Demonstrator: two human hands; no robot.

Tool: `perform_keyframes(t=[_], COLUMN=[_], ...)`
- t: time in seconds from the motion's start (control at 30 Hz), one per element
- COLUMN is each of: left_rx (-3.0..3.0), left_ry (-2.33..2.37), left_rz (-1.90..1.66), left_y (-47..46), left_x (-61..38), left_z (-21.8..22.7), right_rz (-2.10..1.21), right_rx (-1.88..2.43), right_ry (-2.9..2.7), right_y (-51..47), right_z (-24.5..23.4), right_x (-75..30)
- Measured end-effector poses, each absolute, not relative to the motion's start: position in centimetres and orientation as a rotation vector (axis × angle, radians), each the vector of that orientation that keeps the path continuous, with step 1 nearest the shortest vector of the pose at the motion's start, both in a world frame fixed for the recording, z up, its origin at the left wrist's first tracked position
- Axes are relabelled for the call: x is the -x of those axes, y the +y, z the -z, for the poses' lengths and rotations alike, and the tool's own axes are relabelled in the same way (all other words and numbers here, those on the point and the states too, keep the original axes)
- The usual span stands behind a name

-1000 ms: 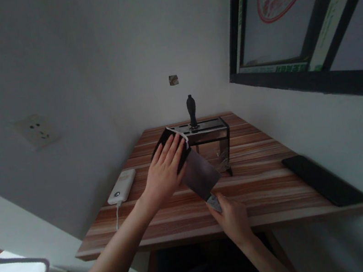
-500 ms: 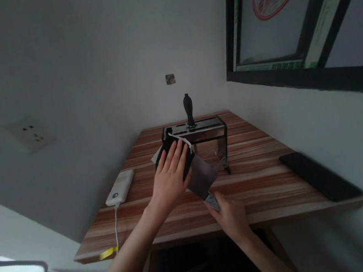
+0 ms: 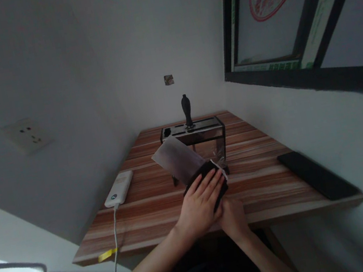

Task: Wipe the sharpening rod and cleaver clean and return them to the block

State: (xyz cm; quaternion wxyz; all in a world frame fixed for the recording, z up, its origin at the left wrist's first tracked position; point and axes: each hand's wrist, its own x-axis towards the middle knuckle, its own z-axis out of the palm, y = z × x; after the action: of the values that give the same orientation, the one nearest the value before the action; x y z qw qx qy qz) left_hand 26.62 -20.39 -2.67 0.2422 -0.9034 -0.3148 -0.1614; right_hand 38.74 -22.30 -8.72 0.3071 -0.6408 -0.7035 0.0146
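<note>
My right hand [image 3: 233, 220] is closed around the handle of a cleaver, near the table's front edge. The wide grey blade [image 3: 178, 157] points up and to the left, in front of the knife block. My left hand [image 3: 200, 205] presses a folded black cloth [image 3: 194, 184] with a white edge onto the blade close to the handle. Its fingers lie together over the cloth. Both hands nearly touch, and the cleaver's handle is hidden behind them.
A knife block [image 3: 223, 140] with clear sides holds a black-handled tool [image 3: 187, 109]. On the left lies a white power bank [image 3: 119, 188] with a cable [image 3: 115, 230]; a yellow strip [image 3: 107, 255] is at the edge. A black phone-like slab [image 3: 316, 173] lies right.
My left hand and the cloth have slid down the blade toward the handle, uncovering the blade's far end. My right hand keeps its grip on the handle.
</note>
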Motion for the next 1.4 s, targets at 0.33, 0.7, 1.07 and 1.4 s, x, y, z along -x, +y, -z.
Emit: perform_keyframes(t=[0.33, 0.7, 1.07, 1.4], left_rx=[2.409, 2.312, 2.236, 2.146], left_ry=[-0.869, -1.004, -1.178, -1.258], left_rz=[0.434, 0.445, 0.587, 0.667], left_y=[-20.0, -20.0, -17.7, -14.7], left_x=[-26.5, -26.8, -24.8, -21.1], left_z=[2.6, 1.2, -1.8, -4.3], right_rz=[-0.084, -0.1, 0.002, 0.089], right_rx=[1.704, 1.667, 1.604, 1.592], right_ry=[-1.849, -1.853, -1.862, -1.875], right_y=[-22.4, -22.5, -22.6, -22.6], right_z=[8.3, 8.1, 8.1, 8.2], right_x=[-38.6, -38.6, -38.5, -38.4])
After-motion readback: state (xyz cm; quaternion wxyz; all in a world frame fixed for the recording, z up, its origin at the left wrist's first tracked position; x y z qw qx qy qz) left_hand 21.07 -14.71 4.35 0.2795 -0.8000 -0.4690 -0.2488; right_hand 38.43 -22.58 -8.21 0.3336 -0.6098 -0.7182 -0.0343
